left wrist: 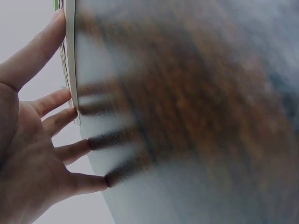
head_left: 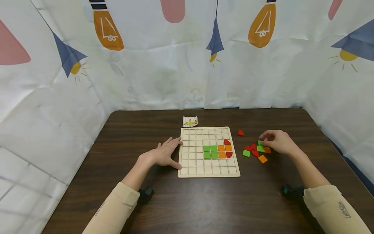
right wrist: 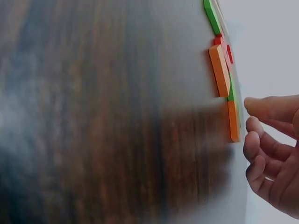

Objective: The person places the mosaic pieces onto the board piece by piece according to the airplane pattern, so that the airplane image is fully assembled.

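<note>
A pale wooden grid board (head_left: 193, 170) lies on the table. On it, several green square tiles (head_left: 210, 151) sit beside several orange square tiles (head_left: 224, 151), with a red rounded piece (head_left: 227, 142) above the orange and another red rounded piece (head_left: 229, 155) at their lower right. My left hand (head_left: 165, 153) is spread at the board's left edge, thumb and some fingertips touching it. To the board's right, my right hand (head_left: 277, 141) hovers with bent fingers over loose pieces, fingertips right by a green tile (head_left: 259, 143). In the right wrist view its thumb and fingers stand apart, nothing visible between them.
Loose pieces include a green tile (head_left: 246, 153), an orange tile (head_left: 262, 159) and several red rounded ones (head_left: 255, 153). One red piece (head_left: 241, 133) lies apart, nearer the board. A small picture card (head_left: 190, 122) lies behind the board. Patterned white curtains (head_left: 163, 78) surround the dark table (head_left: 204, 204).
</note>
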Available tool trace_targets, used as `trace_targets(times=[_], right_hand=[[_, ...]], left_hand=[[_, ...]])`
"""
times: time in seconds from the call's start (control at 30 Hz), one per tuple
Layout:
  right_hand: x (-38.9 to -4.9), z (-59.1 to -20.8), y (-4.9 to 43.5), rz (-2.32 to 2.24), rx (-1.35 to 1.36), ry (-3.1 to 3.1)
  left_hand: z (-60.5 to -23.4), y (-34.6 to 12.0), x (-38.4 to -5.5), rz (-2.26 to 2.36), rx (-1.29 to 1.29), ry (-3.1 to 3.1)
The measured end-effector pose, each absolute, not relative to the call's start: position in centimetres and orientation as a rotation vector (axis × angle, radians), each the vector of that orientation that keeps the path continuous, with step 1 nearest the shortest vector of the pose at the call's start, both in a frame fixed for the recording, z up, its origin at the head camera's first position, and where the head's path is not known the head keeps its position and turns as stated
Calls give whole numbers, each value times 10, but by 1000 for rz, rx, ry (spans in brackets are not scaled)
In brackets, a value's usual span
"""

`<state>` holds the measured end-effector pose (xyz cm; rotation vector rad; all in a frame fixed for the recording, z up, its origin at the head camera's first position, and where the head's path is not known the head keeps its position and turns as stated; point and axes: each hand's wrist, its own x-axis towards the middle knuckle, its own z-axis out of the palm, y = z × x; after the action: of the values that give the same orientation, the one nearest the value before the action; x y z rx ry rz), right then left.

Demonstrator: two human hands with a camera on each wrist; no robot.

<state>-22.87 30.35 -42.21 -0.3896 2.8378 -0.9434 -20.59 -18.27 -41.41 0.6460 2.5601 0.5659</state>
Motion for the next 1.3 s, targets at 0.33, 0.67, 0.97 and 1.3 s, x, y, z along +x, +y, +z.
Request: trace_targets(times=[0.33, 0.67, 0.97, 1.3], right_hand=[[-235, -427, 307, -898, -355, 2830], [-240, -427, 312, -896, -352, 2776], [-242, -426, 311, -911, -342, 2772], [-245, -428, 309, -871, -383, 2788]], left_hand=[[-414, -182, -206, 562, 639, 2561], [-413, -182, -206, 561, 643, 2562], [-413, -181, -207, 561, 643, 2559], [-413, -181, -207, 557, 649, 2552]])
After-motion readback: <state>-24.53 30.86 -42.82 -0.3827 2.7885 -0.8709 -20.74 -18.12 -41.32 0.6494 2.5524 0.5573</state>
